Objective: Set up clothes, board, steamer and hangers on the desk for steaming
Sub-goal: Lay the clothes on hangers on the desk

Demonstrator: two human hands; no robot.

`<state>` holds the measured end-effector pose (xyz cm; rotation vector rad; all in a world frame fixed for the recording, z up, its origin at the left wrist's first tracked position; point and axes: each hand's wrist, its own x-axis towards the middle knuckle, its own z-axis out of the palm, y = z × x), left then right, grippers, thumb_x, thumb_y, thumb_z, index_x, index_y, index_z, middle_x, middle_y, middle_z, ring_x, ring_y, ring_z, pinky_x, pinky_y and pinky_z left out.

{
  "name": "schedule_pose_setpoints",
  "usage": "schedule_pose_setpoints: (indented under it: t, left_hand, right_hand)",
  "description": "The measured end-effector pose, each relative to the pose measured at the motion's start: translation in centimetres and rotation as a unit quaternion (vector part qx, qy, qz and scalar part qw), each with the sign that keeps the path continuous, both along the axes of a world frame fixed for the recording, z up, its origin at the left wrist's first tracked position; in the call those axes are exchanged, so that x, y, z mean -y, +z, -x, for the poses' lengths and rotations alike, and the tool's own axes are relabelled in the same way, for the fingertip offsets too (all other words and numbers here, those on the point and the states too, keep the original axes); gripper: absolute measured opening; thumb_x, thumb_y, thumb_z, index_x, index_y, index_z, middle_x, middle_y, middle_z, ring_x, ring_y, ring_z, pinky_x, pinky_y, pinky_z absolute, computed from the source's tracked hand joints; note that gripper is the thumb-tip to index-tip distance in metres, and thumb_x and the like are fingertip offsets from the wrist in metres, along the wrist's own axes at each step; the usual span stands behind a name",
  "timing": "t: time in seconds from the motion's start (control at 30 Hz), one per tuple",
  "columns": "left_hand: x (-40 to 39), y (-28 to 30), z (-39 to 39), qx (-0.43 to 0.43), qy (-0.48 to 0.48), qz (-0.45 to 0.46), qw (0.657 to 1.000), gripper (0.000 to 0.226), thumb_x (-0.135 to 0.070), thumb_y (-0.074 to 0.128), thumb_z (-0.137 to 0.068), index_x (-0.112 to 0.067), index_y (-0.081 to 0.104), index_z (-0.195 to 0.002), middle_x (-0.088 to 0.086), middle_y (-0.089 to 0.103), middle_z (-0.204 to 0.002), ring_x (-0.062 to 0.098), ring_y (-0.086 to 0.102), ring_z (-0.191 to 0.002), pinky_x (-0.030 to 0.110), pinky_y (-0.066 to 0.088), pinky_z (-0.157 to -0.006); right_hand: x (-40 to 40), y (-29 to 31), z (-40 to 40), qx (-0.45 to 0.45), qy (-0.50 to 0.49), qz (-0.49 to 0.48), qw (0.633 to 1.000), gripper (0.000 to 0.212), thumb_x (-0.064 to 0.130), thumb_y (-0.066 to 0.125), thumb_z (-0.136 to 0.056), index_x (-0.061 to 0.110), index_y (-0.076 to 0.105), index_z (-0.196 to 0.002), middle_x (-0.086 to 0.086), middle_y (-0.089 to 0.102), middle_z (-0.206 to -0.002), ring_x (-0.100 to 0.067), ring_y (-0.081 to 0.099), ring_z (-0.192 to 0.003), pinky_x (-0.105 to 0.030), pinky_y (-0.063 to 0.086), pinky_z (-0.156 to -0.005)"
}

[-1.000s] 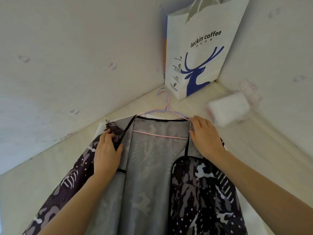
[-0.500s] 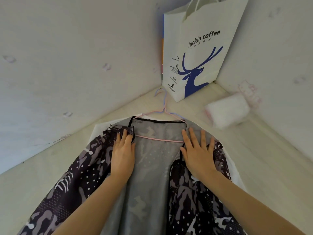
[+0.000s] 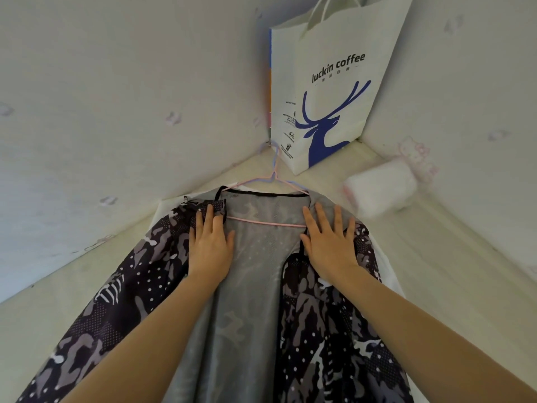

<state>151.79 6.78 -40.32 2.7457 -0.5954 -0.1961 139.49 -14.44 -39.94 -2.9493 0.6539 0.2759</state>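
Observation:
A dark camouflage jacket with a grey lining lies open on a white board on the desk. A pink and lilac wire hanger sits inside its collar, hook pointing to the corner. My left hand lies flat on the left front edge near the collar, fingers together. My right hand presses flat on the right front edge, fingers spread. Neither hand holds anything. No steamer is in view.
A white paper bag with a blue deer print stands in the corner where the two walls meet. A white soft roll lies against the right wall. The pale desk extends right of the jacket.
One second ago both hands gripped the jacket's front edges at the collar. They have since flattened onto the fabric and slid slightly down; the view has shifted closer.

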Motion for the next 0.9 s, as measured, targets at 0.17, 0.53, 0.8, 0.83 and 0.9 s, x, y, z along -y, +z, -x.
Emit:
schedule_pose_setpoints:
  t: [0.17, 0.53, 0.8, 0.83, 0.9]
  left_hand:
    - [-1.3, 1.2, 2.2, -0.027, -0.019, -0.054, 0.998, 0.064, -0.04, 0.033, -0.099, -0.017, 0.007, -0.153, 0.002, 0.009, -0.161, 0.027, 0.008, -0.147, 0.05, 0.014, -0.117]
    - [-6.6, 3.6, 11.4, -0.049, -0.122, -0.118, 0.984, 0.062, -0.046, 0.025, -0.1, -0.02, 0.004, -0.153, 0.0, 0.003, -0.161, 0.022, -0.003, -0.148, 0.052, 0.0, -0.117]
    - [-12.3, 5.2, 18.9, -0.049, -0.224, -0.087, 0.97, 0.057, -0.04, 0.028, -0.101, -0.021, 0.01, -0.152, 0.0, 0.009, -0.16, 0.021, 0.001, -0.148, 0.05, 0.006, -0.117]
    - [-12.9, 5.3, 19.6, -0.044, -0.239, -0.082, 0.967, 0.058, -0.04, 0.029, -0.101, -0.021, 0.01, -0.152, 0.001, 0.011, -0.16, 0.021, 0.001, -0.148, 0.049, 0.006, -0.117]
    - [-14.2, 5.4, 21.2, -0.038, -0.27, -0.062, 0.96, 0.057, -0.039, 0.034, -0.101, -0.019, 0.016, -0.152, 0.003, 0.018, -0.159, 0.023, 0.009, -0.148, 0.048, 0.01, -0.117]
  right_hand:
    - [-1.6, 1.6, 1.7, -0.019, -0.001, -0.008, 1.0, 0.061, 0.047, 0.016, -0.101, 0.024, -0.005, -0.153, -0.006, -0.003, -0.161, -0.038, -0.008, -0.146, -0.057, -0.001, -0.116]
    - [-11.2, 4.7, 12.3, -0.02, -0.06, -0.065, 0.996, 0.066, 0.046, 0.022, -0.101, 0.013, -0.001, -0.153, -0.007, 0.0, -0.161, -0.033, -0.004, -0.147, -0.051, 0.005, -0.119]
    - [-20.0, 6.9, 20.7, -0.023, -0.123, -0.091, 0.988, 0.062, 0.042, 0.021, -0.103, 0.012, -0.001, -0.153, -0.006, 0.001, -0.161, -0.029, -0.004, -0.148, -0.046, 0.005, -0.12]
    - [-20.9, 7.2, 21.7, -0.019, -0.133, -0.089, 0.987, 0.062, 0.042, 0.021, -0.103, 0.012, -0.001, -0.153, -0.006, 0.002, -0.161, -0.028, -0.002, -0.148, -0.046, 0.006, -0.12]
    - [-22.6, 7.6, 23.6, -0.012, -0.159, -0.088, 0.983, 0.062, 0.042, 0.022, -0.102, 0.012, 0.003, -0.153, -0.007, 0.006, -0.161, -0.028, 0.003, -0.148, -0.045, 0.009, -0.12]
